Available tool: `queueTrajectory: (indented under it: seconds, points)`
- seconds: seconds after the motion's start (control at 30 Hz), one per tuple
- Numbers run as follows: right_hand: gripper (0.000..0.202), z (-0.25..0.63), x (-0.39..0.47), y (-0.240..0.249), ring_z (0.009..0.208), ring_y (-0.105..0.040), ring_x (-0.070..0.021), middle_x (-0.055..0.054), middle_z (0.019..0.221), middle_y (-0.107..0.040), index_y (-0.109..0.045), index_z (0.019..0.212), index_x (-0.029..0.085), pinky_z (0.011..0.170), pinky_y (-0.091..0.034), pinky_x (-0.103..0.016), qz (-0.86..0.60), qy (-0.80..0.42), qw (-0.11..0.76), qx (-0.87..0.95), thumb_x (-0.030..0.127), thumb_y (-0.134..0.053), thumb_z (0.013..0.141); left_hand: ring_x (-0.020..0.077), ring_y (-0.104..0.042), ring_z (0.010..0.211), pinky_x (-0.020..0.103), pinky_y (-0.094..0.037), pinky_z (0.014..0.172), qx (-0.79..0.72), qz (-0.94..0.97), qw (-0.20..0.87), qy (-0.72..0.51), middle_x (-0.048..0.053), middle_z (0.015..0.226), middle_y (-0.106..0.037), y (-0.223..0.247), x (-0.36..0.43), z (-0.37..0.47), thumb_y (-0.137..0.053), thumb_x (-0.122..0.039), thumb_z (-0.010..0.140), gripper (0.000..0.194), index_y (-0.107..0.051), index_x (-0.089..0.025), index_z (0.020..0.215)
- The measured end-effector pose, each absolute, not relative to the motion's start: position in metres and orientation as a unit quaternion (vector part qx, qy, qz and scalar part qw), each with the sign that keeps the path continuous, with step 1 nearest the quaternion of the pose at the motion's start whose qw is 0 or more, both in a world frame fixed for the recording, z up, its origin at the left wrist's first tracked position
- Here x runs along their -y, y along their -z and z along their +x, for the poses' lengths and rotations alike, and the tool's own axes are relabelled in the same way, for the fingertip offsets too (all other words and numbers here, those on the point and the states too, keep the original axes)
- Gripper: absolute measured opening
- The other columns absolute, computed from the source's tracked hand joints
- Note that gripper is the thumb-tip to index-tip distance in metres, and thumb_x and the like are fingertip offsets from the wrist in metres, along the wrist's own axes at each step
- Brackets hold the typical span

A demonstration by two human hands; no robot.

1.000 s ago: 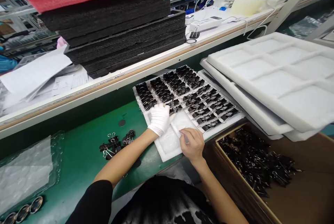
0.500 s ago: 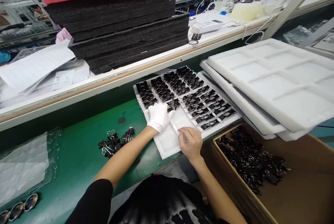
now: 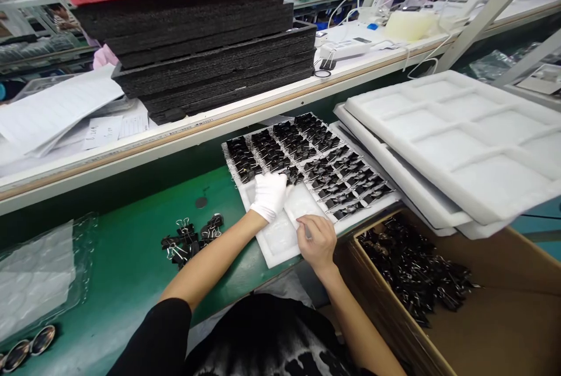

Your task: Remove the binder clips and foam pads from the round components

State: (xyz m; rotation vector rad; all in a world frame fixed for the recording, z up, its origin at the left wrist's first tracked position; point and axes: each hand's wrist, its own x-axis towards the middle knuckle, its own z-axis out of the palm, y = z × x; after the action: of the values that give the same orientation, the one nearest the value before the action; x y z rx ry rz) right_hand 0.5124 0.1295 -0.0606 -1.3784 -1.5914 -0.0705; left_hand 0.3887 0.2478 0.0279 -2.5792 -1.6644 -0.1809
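A white foam tray [image 3: 277, 258] lies on the green bench, with rows of black binder clips [image 3: 280, 154] in its far and right compartments. My left hand [image 3: 269, 193], in a white glove, is closed at the near edge of the clip rows; what its fingers hold is hidden. Bare and curled, my right hand [image 3: 316, 240] rests over the tray's near part, fingertips pressed together; anything in them is too small to make out. Several loose binder clips [image 3: 186, 238] lie on the bench left of my left forearm.
Stacked white foam trays [image 3: 464, 130] stand at the right, above a cardboard box [image 3: 495, 329] holding many black clips. Black foam sheets [image 3: 197, 42] and papers [image 3: 56, 107] sit on the raised shelf. Clear plastic packaging [image 3: 39, 276] and round lenses [image 3: 42, 340] are at the left.
The view has shifted slightly. Both hands stay in nearly the same places over the tray, with their fingers still closed.
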Motion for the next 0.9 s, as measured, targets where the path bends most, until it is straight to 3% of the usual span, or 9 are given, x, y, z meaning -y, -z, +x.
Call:
queueTrajectory:
  seconds: [0.13,0.23,0.33,0.43,0.57,0.77,0.9]
  points:
    - [0.017,0.519,-0.127,0.062,0.091,-0.070,-0.0235,-0.006,0.096,-0.076,-0.071,0.100,0.020,0.084,-0.050,-0.039,-0.569,0.021,0.464,0.679,0.010,-0.057,0.095,0.0319,-0.069,0.097,0.046,-0.037,0.077,0.525,-0.847,0.035,0.072,0.014,0.103,-0.075,-0.048,-0.225,0.345,-0.049,-0.043,0.105,0.034,-0.070,-0.018,0.115]
    - [0.019,0.523,-0.128,0.058,0.099,-0.069,-0.0269,-0.011,0.106,-0.073,-0.070,0.112,0.018,0.088,-0.052,-0.042,-0.570,0.016,0.435,0.697,0.015,-0.058,0.097,0.0304,-0.071,0.097,0.046,-0.043,0.081,0.528,-0.845,0.047,0.069,0.010,0.105,-0.077,-0.063,-0.205,0.279,-0.046,-0.035,0.105,0.032,-0.072,-0.022,0.116]
    - [0.023,0.519,-0.135,0.044,0.104,-0.068,-0.0296,-0.014,0.114,-0.071,-0.068,0.120,0.017,0.090,-0.053,-0.045,-0.542,0.001,0.417,0.729,0.018,-0.059,0.099,0.0280,-0.071,0.107,0.045,-0.050,0.093,0.594,-0.790,0.054,0.141,0.009,0.114,-0.077,-0.069,-0.182,0.198,-0.040,-0.033,0.107,0.036,-0.070,-0.022,0.123]
    - [0.026,0.500,-0.148,0.019,0.107,-0.068,-0.0286,-0.013,0.117,-0.070,-0.065,0.126,0.019,0.089,-0.053,-0.043,-0.463,-0.058,0.387,0.796,0.018,-0.058,0.100,0.0257,-0.070,0.116,0.043,-0.052,0.105,0.682,-0.694,0.043,0.228,0.010,0.122,-0.075,-0.061,-0.151,0.121,-0.037,-0.040,0.107,0.042,-0.068,-0.020,0.127]
    - [0.029,0.457,-0.174,-0.011,0.108,-0.068,-0.0278,-0.012,0.122,-0.070,-0.062,0.131,0.021,0.087,-0.054,-0.043,-0.297,-0.110,0.262,0.911,0.019,-0.050,0.104,0.0250,-0.064,0.130,0.045,-0.049,0.116,0.760,-0.585,0.045,0.280,0.013,0.136,-0.069,-0.028,-0.092,0.050,-0.030,-0.044,0.107,0.050,-0.062,-0.017,0.135]
    - [0.047,0.392,-0.225,0.014,0.113,-0.067,-0.0327,-0.016,0.136,-0.066,-0.056,0.142,0.018,0.090,-0.059,-0.049,-0.174,-0.133,0.142,0.965,0.014,-0.049,0.096,0.0271,-0.055,0.138,0.048,-0.042,0.121,0.827,-0.410,0.231,0.309,0.020,0.137,-0.061,0.013,0.013,-0.003,-0.029,-0.038,0.107,0.048,-0.063,-0.013,0.130]
    - [0.075,0.368,-0.250,0.044,0.124,-0.064,-0.0326,-0.013,0.146,-0.063,-0.030,0.164,0.025,0.094,-0.060,-0.051,-0.131,-0.211,0.103,0.963,0.015,-0.049,0.092,0.0320,-0.045,0.146,0.053,-0.035,0.124,0.875,-0.264,0.302,0.270,0.023,0.149,-0.049,0.010,0.068,-0.055,-0.038,-0.039,0.105,0.044,-0.063,-0.012,0.129]
